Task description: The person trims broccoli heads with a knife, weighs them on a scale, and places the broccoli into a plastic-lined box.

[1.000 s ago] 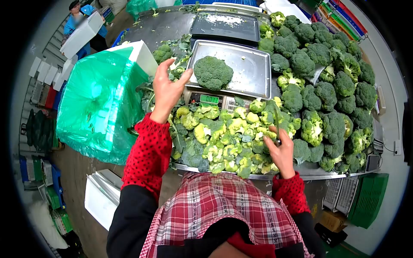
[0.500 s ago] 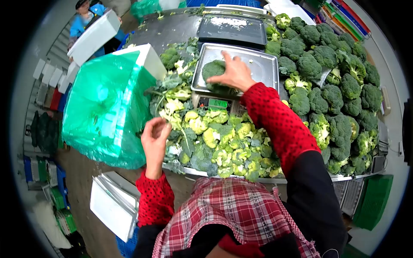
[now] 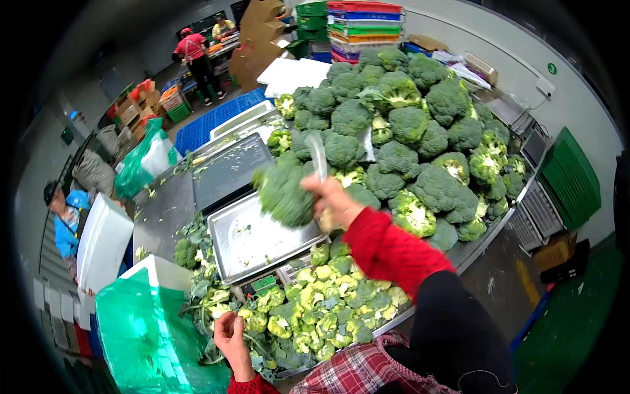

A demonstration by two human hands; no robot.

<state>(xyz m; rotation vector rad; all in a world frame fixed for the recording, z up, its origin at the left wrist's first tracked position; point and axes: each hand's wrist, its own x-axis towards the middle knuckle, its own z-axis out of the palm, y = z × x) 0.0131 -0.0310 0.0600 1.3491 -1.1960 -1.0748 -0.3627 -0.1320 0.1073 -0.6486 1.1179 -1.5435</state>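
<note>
My right hand [image 3: 333,202] grips a green broccoli head [image 3: 283,194], blurred by motion, above the right part of the metal scale tray [image 3: 223,233]. A pale, curved, blade-like strip [image 3: 317,152] rises beside its fingers; whether the hand holds it I cannot tell. Near the front edge of the worktable, my left hand [image 3: 231,338] has its fingers curled closed, and nothing shows in them. Beyond it lie trimmed broccoli pieces [image 3: 321,308]. The scale's display [image 3: 264,284] is partly covered by greens.
A high pile of broccoli heads [image 3: 407,144] fills the right side. A foam box lined with a green bag [image 3: 147,328] stands at left. Behind the tray lies a dark tray [image 3: 233,167]. A co-worker [image 3: 65,223] carries a white box [image 3: 103,243]; stacked crates [image 3: 364,29] stand behind.
My right hand has lifted the broccoli head off the scale tray and moved it toward the pile. The view has swung right. My left hand stays near the front edge, fingers still curled.
</note>
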